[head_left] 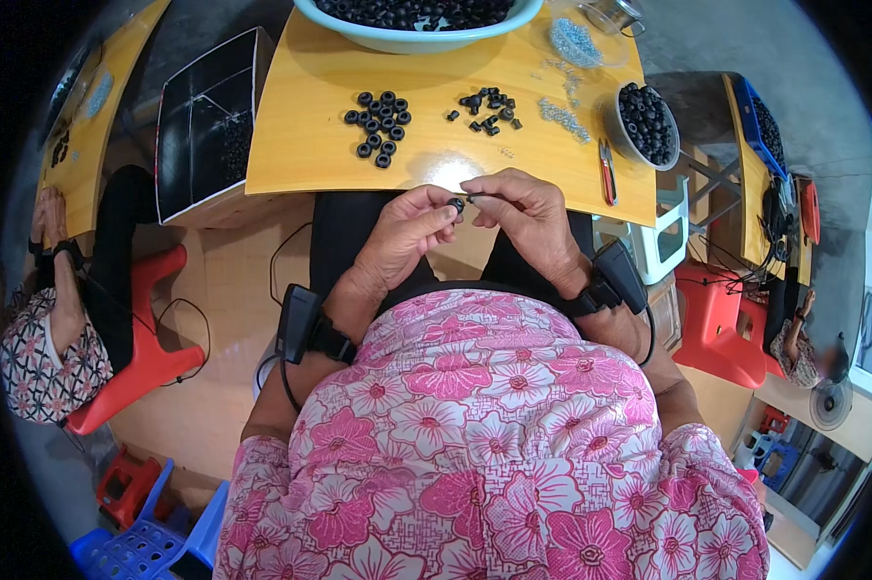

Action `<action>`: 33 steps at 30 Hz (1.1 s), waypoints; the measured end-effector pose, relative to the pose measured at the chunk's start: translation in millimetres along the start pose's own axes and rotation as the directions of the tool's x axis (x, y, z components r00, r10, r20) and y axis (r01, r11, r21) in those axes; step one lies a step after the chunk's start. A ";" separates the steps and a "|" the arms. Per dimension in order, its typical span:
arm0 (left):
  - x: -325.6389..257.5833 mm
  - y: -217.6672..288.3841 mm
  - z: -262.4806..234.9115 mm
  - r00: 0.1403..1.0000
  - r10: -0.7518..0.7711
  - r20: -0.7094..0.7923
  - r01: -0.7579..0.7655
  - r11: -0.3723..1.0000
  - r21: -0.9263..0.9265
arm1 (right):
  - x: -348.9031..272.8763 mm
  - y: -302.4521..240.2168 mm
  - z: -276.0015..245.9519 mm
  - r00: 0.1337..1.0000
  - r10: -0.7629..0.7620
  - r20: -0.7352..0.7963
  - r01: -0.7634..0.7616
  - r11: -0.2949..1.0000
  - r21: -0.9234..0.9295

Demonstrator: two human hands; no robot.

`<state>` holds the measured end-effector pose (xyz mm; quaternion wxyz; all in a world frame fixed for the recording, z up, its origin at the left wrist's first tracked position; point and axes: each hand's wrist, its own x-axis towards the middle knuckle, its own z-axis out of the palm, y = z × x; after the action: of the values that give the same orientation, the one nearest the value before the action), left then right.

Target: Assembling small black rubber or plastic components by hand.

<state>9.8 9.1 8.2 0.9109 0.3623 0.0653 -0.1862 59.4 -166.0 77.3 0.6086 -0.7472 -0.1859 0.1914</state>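
Note:
Just over the near edge of the yellow table (300, 126), my two hands meet in front of my body. My left hand (407, 230) is closed, pinching a small round black part (456, 205) between thumb and fingertips. Close beside it, my right hand (525, 211) is also closed, with a tiny dark piece (472, 198) at its fingertips; its exact kind is too small to make out. Beyond them on the table lie a cluster of black ring-shaped parts (386, 124) and, to their right, a scatter of small black pieces (495, 108).
A pale basin (407, 41) of black parts stands at the far edge. Small silvery pieces (563, 121), a grey bowl (615, 126) of black parts and a red-handled tool (608, 179) lie right. A black-lined box (180, 126) adjoins left. Other people (59, 358) sit on both sides.

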 end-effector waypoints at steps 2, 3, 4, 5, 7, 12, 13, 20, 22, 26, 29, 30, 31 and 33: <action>-0.3 0.7 0.4 1.000 -0.008 0.001 0.008 1.000 0.009 | -0.2 -1.8 0.8 1.000 0.018 -0.018 -0.018 1.000 -0.012; 0.2 -0.2 -0.6 1.000 -0.009 0.001 0.009 1.000 0.009 | -0.1 -1.7 1.1 1.000 0.018 -0.017 -0.019 1.000 -0.012; 0.9 -1.4 -2.3 1.000 -0.001 0.016 0.000 1.000 0.013 | -0.1 -1.4 1.5 1.000 0.023 -0.020 -0.023 1.000 -0.015; 1.4 -2.2 -3.6 0.999 0.007 0.031 -0.008 1.000 0.018 | -0.1 -1.1 1.6 0.999 0.027 -0.023 -0.027 0.999 -0.017; 1.4 -2.7 -4.7 1.000 0.007 0.030 -0.008 1.000 0.021 | 0.1 0.0 1.6 1.000 0.014 -0.021 -0.015 0.999 -0.029; 1.5 -2.3 -4.2 1.000 0.012 0.027 -0.013 0.999 0.030 | 1.1 0.4 1.5 1.000 0.007 -0.008 -0.008 0.998 -0.064; 1.0 -1.1 -3.2 1.000 0.010 0.024 -0.011 0.999 0.037 | 1.5 0.5 1.7 1.000 0.005 -0.005 -0.005 0.997 -0.071; 0.6 -0.1 -1.8 1.000 0.017 0.025 -0.018 0.998 0.059 | 3.1 -0.8 1.5 0.999 -0.015 0.030 0.018 0.995 -0.097; 0.9 0.1 -1.4 1.000 0.015 0.021 -0.016 0.997 0.072 | 3.2 -3.1 2.3 0.999 -0.018 0.033 0.021 0.994 -0.108; 1.8 -0.6 -1.0 1.000 0.011 0.013 -0.012 0.995 0.096 | 3.4 -2.7 1.3 0.999 -0.024 0.038 0.030 0.988 -0.150; 1.7 -0.6 -0.2 1.000 0.008 -0.012 -0.007 0.996 0.086 | 3.5 -3.8 1.4 0.999 -0.018 0.048 0.025 0.988 -0.150; 1.7 -0.7 -0.2 1.000 0.008 -0.011 -0.007 0.996 0.086 | 3.6 -3.7 1.3 0.999 -0.018 0.048 0.025 0.988 -0.150; 1.6 -0.6 -0.2 1.000 0.011 -0.013 -0.010 0.996 0.094 | 3.8 -3.6 1.3 0.998 -0.020 0.056 0.028 0.989 -0.144; 1.5 -0.6 0.0 1.000 0.014 -0.014 -0.012 0.995 0.101 | 4.3 -4.0 1.1 0.998 -0.021 0.064 0.029 0.990 -0.139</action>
<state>10.9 8.2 7.4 0.8922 0.4095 0.0604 -0.1805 62.3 -162.2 80.8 0.5511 -0.7793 -0.2270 0.1935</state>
